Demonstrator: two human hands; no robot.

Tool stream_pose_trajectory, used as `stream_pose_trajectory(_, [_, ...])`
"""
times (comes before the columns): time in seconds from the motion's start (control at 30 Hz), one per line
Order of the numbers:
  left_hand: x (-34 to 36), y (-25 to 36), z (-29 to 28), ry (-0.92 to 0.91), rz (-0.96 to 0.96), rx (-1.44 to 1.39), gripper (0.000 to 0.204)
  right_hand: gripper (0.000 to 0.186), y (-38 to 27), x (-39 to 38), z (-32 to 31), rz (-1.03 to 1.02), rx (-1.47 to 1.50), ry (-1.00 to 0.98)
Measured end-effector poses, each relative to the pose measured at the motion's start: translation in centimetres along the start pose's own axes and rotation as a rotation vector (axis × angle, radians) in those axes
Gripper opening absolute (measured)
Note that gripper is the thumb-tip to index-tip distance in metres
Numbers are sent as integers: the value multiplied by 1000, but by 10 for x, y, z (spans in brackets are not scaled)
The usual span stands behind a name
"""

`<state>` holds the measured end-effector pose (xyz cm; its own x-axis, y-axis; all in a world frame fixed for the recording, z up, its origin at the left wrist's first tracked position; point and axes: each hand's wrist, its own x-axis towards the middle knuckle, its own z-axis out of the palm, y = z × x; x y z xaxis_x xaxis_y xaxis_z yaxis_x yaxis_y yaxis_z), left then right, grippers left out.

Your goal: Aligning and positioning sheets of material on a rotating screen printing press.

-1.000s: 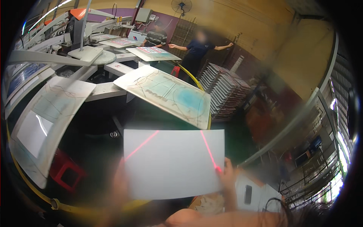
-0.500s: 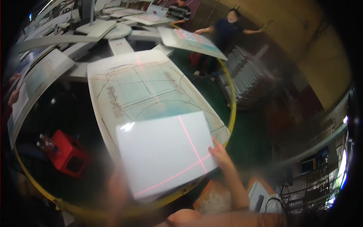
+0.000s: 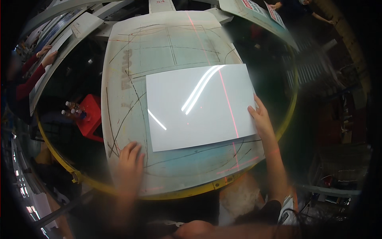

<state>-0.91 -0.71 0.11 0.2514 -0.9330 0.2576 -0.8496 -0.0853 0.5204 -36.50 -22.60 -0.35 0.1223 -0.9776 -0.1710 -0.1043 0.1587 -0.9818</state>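
Note:
A glossy white sheet [image 3: 191, 123] lies at a slight angle over the nearer half of a worn pale platen [image 3: 123, 107] marked with dark pen lines. My right hand [image 3: 262, 119] pinches the sheet's right edge between thumb and fingers. Near the platen's lower left, my left hand [image 3: 130, 161] is off the sheet, its slightly bent fingers apart on the surface; its wrist is blurred. A red laser line runs down the sheet and on across the platen.
A yellow rail [image 3: 95, 185] curves around the platen. To the left, a red stool [image 3: 90, 115] carries several bottles. Further left, a person's hands [image 3: 48, 57] hold a white sheet at another platen. Another platen [image 3: 274, 24] and a co-worker are at the upper right.
The white sheet has moved up and right, farther onto the platen. My left hand, blurred beside the sheet before, now rests apart from it. The view has tilted down.

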Motion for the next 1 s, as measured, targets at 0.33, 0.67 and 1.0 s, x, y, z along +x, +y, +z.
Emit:
stream_pose_trajectory(0.33, [-5, -9, -6, -8, -42, 5, 22, 56, -3, 0, 34, 48, 3, -79])
stream_pose_trajectory(0.67, [-5, -10, -5, -1, -58, -8, 20, 55, 1, 7, 45, 2, 19, -111])
stream_pose_trajectory(1.0, [-5, -12, -6, -27, -50, 17, 17, 54, -6, 7, 50, 10, -47, -125])
